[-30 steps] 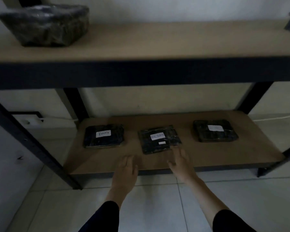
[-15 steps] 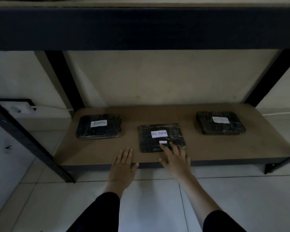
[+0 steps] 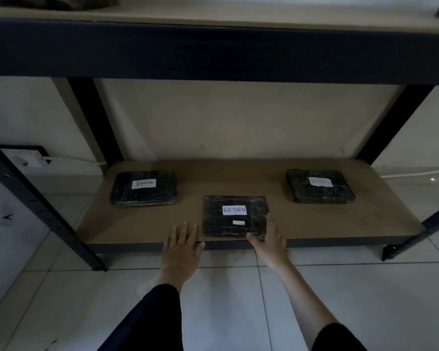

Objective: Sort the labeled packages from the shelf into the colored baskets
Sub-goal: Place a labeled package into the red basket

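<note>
Head view. Shows a middle package (image 3: pixel 235 216) on the low shelf (image 3: pixel 238 173), black wrap, white label (image 3: pixel 234 210) that reads RETURN. Now sits right at the front edge of the shelf and lies straight. Was further back and a bit crooked half a second ago. Looks pulled forward, so probably about to be picked up. Probably means this one goes first into the basket for returns. Shows no baskets here at all.

Shows the right hand (image 3: pixel 269 239) at the front right corner of the middle package. Touches it, with fingers (image 3: pixel 269 220) straight along the right side and the thumb laid over the front corner. Does not curl round it, so open and pressing, not gripping. Has moved from the top of the package to its corner.

Shows the left hand (image 3: pixel 181 245) flat and open at the shelf edge, just beside the middle package on its left. Holds nothing. Cannot tell if it touches the wrap.

Shows a left package (image 3: pixel 143 187) further back, also marked Return, and a right package (image 3: pixel 319 186) with a label too blurry to read. Both untouched, well apart from the hands.
</note>
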